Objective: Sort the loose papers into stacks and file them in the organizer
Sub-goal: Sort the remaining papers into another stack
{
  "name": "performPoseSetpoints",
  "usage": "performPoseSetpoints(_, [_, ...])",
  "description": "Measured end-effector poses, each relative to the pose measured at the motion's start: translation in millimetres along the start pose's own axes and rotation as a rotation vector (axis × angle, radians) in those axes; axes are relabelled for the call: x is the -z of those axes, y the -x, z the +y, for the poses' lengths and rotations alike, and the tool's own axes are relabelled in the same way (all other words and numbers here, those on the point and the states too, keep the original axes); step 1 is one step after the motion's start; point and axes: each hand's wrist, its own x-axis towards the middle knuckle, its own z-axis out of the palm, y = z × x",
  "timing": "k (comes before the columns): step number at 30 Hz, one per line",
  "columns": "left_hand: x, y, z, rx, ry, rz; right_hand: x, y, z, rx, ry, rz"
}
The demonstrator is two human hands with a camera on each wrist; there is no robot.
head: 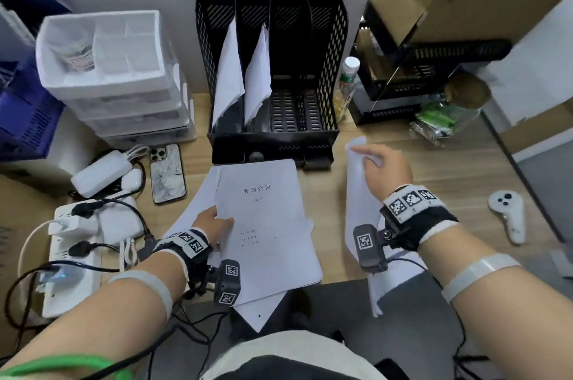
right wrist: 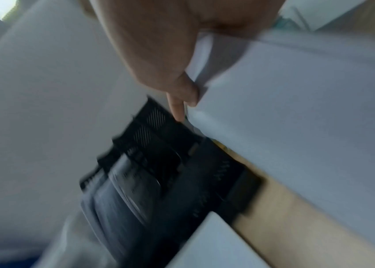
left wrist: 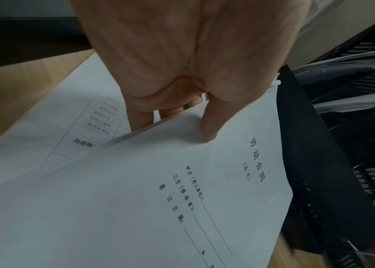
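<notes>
A black mesh organizer (head: pixel 328 47) stands against the wall, with white papers (head: pixel 228 69) leaning in its two left slots. A loose pile of printed sheets (head: pixel 273 224) lies on the desk in front of it. My left hand (head: pixel 214 221) pinches the top sheets (left wrist: pixel 136 199) at their left edge, thumb on top and fingers underneath. My right hand (head: pixel 384 168) grips a separate bundle of white papers (head: pixel 356 193) and holds it up on edge to the right of the pile. The right wrist view is blurred; it shows the bundle (right wrist: pixel 296 108) and the organizer (right wrist: pixel 158 163).
White drawer units (head: pixel 124 94) stand at the left, with a phone (head: pixel 167 173), chargers and a power strip (head: pixel 71 255) in front. A bottle (head: pixel 348 82), a black basket and a jar (head: pixel 459 106) sit right of the organizer. A white controller (head: pixel 508 215) lies at the right.
</notes>
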Motion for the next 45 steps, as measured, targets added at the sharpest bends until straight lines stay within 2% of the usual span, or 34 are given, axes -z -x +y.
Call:
performPoseSetpoints(4, [-5.4,1.1,11.5,0.002,0.000,-0.054,34.9,-13.3,-9.0,-0.128,-0.389,0.248])
performPoseSetpoints(7, [-11.3,15.0,26.8,-0.033,-0.009,-0.094,44.1,-18.9,4.0,-0.300,-0.632,0.470])
performPoseSetpoints(9, [-16.4,32.1,38.2,-0.037,0.031,-0.097,36.3,-10.7,24.2,-0.424,-0.694,0.509])
performPoseSetpoints(11, [-19.9,40.3,41.0,-0.023,0.115,-0.098,19.0,8.8,46.8,-0.481,-0.597,0.426])
performPoseSetpoints(15, [-18.3,36.4,35.7,-0.015,0.125,-0.078,-20.6,57.6,78.4,-0.538,-0.208,-0.021])
performPoseSetpoints(17, [-16.6,34.1,34.6,0.000,0.125,-0.069,-33.9,74.7,81.9,-0.558,-0.158,-0.135])
performPoseSetpoints(20, [-11.9,31.1,33.9,0.000,0.090,-0.059,-43.5,85.3,75.1,-0.609,-0.461,-0.188])
performPoseSetpoints(22, [-8.7,27.9,34.7,-0.009,0.070,-0.038,-42.5,80.7,67.5,-0.527,-0.521,-0.192])
performPoseSetpoints(24, [-7.3,25.8,36.2,-0.011,0.061,-0.029,-38.1,72.7,56.5,-0.376,-0.494,-0.206])
performPoseSetpoints(26, [-6.3,25.9,37.1,-0.014,0.044,-0.029,-34.3,65.5,40.8,-0.242,-0.422,-0.235])
performPoseSetpoints(28, [-5.1,24.7,37.6,-0.021,0.024,-0.024,-34.4,61.1,28.3,-0.177,-0.307,-0.270])
performPoseSetpoints(31, [-4.0,25.6,38.6,-0.021,0.026,-0.025,-44.5,64.8,24.4,-0.139,-0.142,-0.345])
performPoseSetpoints(36, [2.9,25.7,35.7,-0.019,0.038,-0.014,-68.9,92.2,41.5,-0.209,-0.120,-0.556])
performPoseSetpoints(39, [6.0,28.2,34.1,-0.004,0.043,-0.013,-77.0,109.9,61.4,-0.222,0.124,-0.739])
performPoseSetpoints(41, [5.9,31.7,33.4,0.018,0.039,-0.025,-80.3,112.7,71.1,-0.194,0.304,-0.788])
performPoseSetpoints(45, [2.5,34.8,30.5,0.014,0.084,-0.045,-87.2,107.1,72.1,-0.052,0.470,-0.849])
